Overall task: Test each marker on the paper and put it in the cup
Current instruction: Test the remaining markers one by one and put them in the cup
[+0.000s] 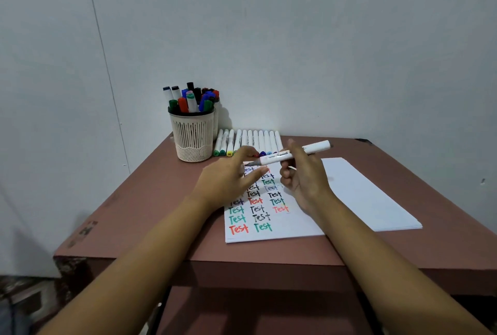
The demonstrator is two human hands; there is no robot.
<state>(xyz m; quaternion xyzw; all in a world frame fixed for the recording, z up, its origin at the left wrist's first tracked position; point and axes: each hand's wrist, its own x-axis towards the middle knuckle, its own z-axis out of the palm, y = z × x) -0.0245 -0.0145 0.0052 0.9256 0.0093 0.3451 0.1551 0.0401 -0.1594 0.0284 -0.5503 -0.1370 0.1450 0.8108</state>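
Several "Test" words on the white paper sheet [293, 227] lie hidden under both grips, as do caps in the row of white-barrelled markers [255, 138] beyond them. Beyond and left of the left grip [228, 177] stands a cream slatted plastic cup [192, 138] of markers on the reddish-brown surface [150, 187]. The right grip [304, 176] pinches a white marker [314, 148] level above the paper, its grey tip just beside the left grip's loosely spread fingers.

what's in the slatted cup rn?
Capped markers stand in the cup: green, red, blue, black, white. Its wall hides their lower ends; the count is unclear.
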